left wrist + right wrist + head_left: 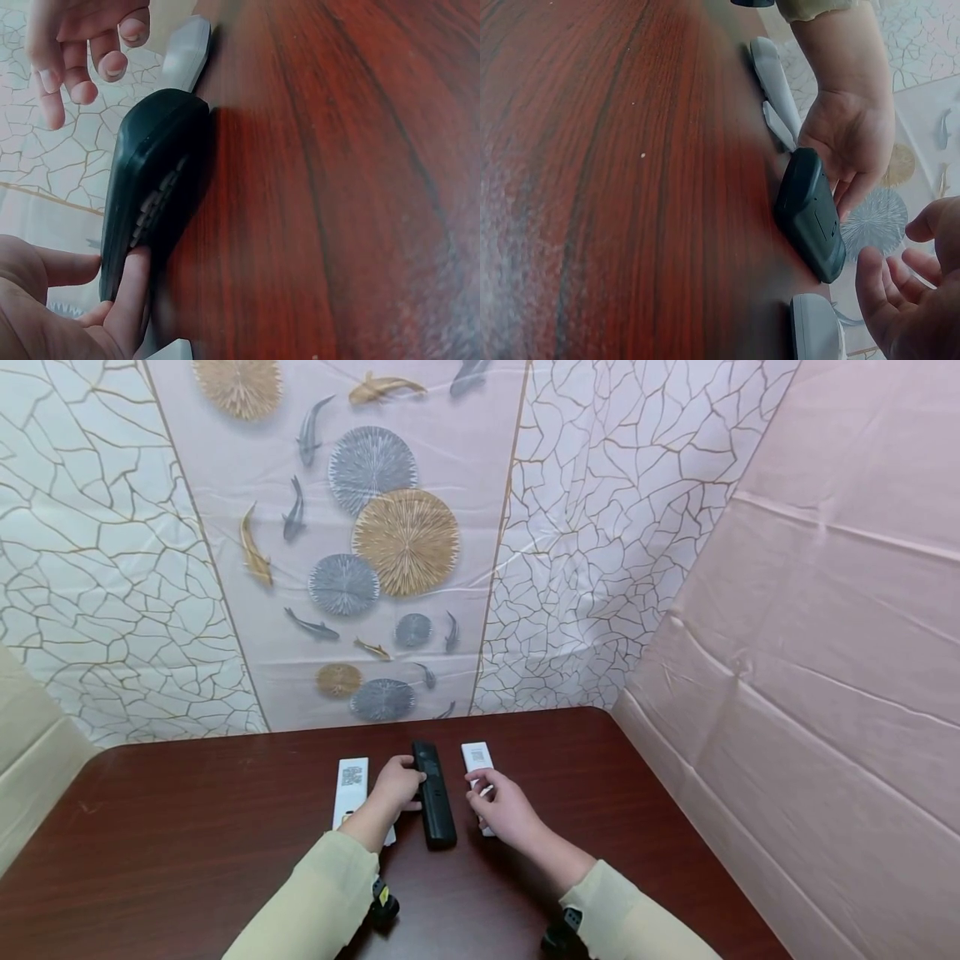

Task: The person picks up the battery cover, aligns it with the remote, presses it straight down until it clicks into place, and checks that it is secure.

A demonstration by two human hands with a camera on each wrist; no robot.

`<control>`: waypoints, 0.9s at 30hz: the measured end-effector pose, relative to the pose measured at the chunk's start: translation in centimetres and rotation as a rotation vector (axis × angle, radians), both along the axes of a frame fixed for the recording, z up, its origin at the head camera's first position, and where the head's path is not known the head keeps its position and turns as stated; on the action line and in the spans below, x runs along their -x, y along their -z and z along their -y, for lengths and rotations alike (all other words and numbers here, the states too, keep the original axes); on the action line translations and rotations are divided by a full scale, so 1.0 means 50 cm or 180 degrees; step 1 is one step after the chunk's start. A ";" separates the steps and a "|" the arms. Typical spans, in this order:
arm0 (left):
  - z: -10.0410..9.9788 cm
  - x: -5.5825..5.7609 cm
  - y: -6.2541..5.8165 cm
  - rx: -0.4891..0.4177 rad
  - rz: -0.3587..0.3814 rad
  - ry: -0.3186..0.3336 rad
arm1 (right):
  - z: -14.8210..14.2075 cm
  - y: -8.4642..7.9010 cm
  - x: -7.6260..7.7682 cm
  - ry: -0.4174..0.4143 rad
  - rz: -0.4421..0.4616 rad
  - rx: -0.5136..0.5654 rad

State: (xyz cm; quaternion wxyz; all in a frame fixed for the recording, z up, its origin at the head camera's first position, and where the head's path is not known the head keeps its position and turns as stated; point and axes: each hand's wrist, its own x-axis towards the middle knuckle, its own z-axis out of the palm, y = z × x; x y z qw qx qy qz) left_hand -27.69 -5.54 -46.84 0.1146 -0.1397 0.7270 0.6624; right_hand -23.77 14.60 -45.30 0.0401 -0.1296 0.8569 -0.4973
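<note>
A black remote control lies at the middle of the table, tilted a little with its buttons toward the tabletop, as the left wrist view shows. My left hand pinches its sides between thumb and fingers. My right hand hovers over a white remote control on the right, its fingers loosely bent and holding nothing. In the right wrist view these fingers are apart from both remotes. Left of my left hand lies another white remote control, back up with a printed label; my wrist hides part of it.
A small flat white piece lies between the left white remote and the black one. The dark red wooden table ends at a patterned cloth wall. A pale pink panel borders its right side.
</note>
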 end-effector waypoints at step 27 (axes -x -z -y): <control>-0.005 -0.017 -0.022 0.0595 0.0003 0.0285 | 0.004 0.001 -0.003 -0.0044 0.0004 0.0016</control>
